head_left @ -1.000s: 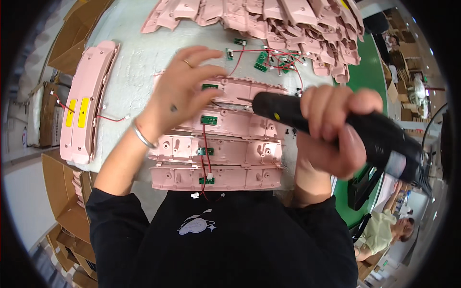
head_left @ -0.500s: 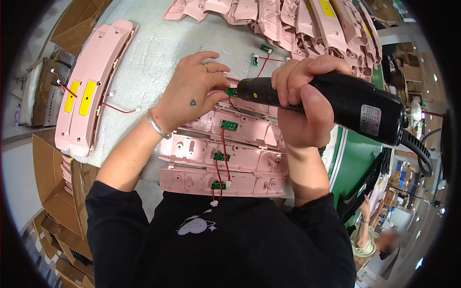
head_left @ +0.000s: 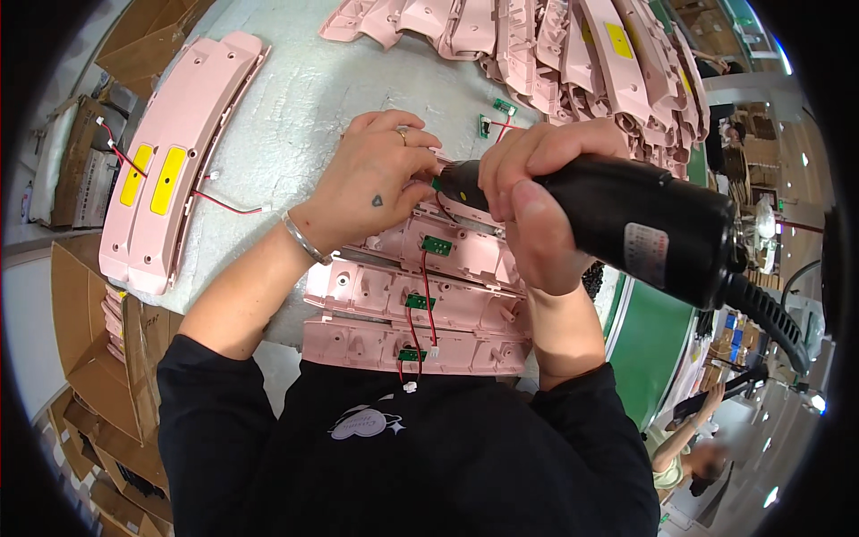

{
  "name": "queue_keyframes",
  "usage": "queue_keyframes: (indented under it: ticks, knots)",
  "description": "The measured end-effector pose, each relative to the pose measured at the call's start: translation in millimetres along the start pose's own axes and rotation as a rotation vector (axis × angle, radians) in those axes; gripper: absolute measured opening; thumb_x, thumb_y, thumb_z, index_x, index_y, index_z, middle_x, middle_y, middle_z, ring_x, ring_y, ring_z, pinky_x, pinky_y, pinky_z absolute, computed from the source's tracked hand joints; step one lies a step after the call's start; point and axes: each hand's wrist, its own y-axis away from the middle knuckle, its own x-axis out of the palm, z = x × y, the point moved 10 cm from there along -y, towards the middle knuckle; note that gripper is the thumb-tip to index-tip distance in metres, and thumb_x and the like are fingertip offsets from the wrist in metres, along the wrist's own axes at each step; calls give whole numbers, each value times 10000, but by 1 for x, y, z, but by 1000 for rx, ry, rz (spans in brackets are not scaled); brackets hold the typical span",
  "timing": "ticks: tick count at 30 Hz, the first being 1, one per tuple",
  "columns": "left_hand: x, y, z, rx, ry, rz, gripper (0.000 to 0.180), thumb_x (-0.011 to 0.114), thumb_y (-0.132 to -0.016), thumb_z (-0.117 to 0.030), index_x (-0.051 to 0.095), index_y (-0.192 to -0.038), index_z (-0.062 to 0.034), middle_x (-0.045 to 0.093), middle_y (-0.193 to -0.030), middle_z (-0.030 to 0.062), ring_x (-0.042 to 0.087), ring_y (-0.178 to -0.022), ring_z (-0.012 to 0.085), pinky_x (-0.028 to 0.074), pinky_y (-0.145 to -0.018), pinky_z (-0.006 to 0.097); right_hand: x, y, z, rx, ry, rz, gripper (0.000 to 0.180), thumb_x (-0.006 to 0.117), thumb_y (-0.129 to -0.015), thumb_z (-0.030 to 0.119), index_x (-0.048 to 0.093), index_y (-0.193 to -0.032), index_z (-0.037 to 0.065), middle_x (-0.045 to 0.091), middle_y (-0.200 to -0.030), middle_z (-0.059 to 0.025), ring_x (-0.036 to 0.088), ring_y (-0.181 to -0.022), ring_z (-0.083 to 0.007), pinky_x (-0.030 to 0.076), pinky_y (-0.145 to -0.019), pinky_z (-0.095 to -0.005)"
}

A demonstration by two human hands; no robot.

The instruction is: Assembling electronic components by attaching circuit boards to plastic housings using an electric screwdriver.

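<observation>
A black electric screwdriver (head_left: pixel 649 219) lies across my right hand (head_left: pixel 541 197), whose fingers wrap round its body. Its tip points left at a small green circuit board (head_left: pixel 437 183), mostly hidden, in the farthest pink plastic shell (head_left: pixel 479 215) of a row. Thumb and fingertips of my left hand (head_left: pixel 371 179) come together at that board, right beside the tip. Closer to me lie more pink shells (head_left: pixel 358 340), open side up. They carry green boards (head_left: pixel 438 245) with red and black wires and white plugs (head_left: pixel 411 387).
Pink panels with yellow labels (head_left: pixel 192 98) lie at the left. A heap of pink shells (head_left: pixel 617 80) fills the far right, near loose wired boards (head_left: pixel 504 107). Cardboard boxes (head_left: pixel 98 340) stand left; a green surface (head_left: pixel 644 331) and another person (head_left: pixel 680 456) are at right. The screwdriver's cord (head_left: pixel 769 313) hangs right.
The screwdriver's rear has swung lower and closer, with my right hand shifting slightly left. My left hand has moved a little right and nearer, still at the board. The view has shifted slightly.
</observation>
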Motion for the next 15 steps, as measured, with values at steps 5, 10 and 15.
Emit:
queue_keyframes:
  ticks: [5, 10, 15]
  knots:
    - [4, -4, -1, -11, 36, 40, 132, 671, -679, -127, 653, -801, -78, 634, -1010, 23, 519, -1061, 236, 347, -930, 405, -13, 2, -10, 21, -136, -170, 203, 496, -723, -26, 399, -887, 45, 426, -595, -52, 406, -493, -138, 381, -501, -275]
    - [4, -4, -1, 57, 115, 90, 196, 694, -663, -76, 649, -853, -56, 628, -1054, 64, 522, -1041, 274, 360, -936, 392, -79, 9, 43, -128, -402, -219, 301, 502, -732, 47, 435, -1024, 15, 466, -662, -58, 409, -514, -153, 389, -522, -294]
    - [4, -5, 7, -90, 309, 137, 146, 669, -724, -63, 650, -855, -2, 630, -1011, 137, 557, -968, 264, 462, -803, 355, -147, 76, 62, -36, -141, -397, 280, 499, -753, 58, 436, -1020, 0, 437, -615, -60, 382, -495, -140, 377, -496, -298]
